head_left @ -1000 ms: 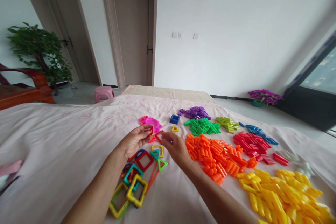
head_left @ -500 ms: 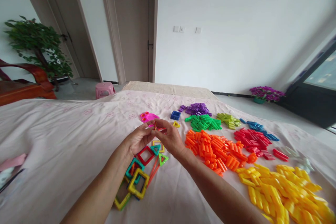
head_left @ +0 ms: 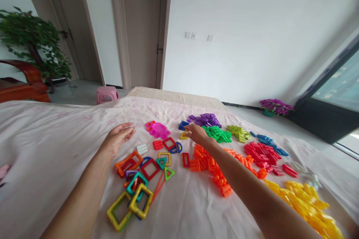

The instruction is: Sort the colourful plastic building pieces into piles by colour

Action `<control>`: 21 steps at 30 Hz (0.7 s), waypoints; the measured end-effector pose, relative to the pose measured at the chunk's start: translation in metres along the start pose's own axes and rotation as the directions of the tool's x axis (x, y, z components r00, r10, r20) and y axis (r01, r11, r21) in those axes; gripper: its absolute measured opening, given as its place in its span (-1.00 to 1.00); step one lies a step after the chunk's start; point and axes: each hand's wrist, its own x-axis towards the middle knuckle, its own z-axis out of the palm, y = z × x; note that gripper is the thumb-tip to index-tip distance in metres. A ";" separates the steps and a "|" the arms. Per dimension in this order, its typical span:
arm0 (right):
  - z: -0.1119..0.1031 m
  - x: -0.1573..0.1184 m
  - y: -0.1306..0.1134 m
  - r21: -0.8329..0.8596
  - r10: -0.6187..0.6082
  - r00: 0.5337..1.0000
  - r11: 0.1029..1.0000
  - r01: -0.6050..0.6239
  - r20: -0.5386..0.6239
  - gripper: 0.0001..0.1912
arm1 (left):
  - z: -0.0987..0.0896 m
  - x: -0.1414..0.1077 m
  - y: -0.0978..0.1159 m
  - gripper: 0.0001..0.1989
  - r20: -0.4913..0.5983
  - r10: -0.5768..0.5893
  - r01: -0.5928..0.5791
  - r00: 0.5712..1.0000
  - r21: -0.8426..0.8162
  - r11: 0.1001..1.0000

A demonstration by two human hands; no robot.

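Cloth (head_left: 70,149) covers this whole setup, pale with faint pink flowers, and it's loaded with bright plastic pieces. Right hand (head_left: 197,134) is reached out toward the far middle, fingertips right at a small yellow triangle (head_left: 183,137) lying just in front of a blue square stack (head_left: 183,124). Fingers are bunched close, but honestly can't tell if they're pinching the triangle or just touching it, since the hand covers part of it. Left hand (head_left: 119,139) is off to the left over the cloth, fingers stretched out and loosely apart from the thumb, nothing visible in it. Nearest to that one: a whitish ribbed piece (head_left: 141,148) and a pink animal-shaped plate (head_left: 157,130), neither touched. Between the forearms there's a red rectangle frame (head_left: 183,160) beside the orange pile (head_left: 207,157), plus a jumble of frames, some overlapping, closer to the wearer. Green pile (head_left: 217,134) and purple pile (head_left: 208,120) sit just past the right wrist, yellow pile (head_left: 303,199) way out right.
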 end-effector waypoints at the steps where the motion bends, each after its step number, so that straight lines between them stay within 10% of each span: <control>1: 0.003 0.001 0.002 -0.026 -0.016 1.000 1.000 0.016 0.022 -0.70 | -0.008 0.006 -0.005 -0.62 -0.039 -0.022 0.021 0.999 -0.008 1.000; 12: 0.010 0.003 -0.013 -0.119 -0.055 0.997 0.991 0.062 0.060 -0.57 | -0.034 0.021 -0.030 -0.72 -0.155 -0.093 0.080 0.984 -0.085 0.993; 21: 0.015 -0.057 -0.123 0.290 -0.368 0.930 0.892 0.345 0.025 -0.73 | -0.031 0.014 -0.031 -0.68 -0.164 -0.089 0.068 0.982 -0.133 0.989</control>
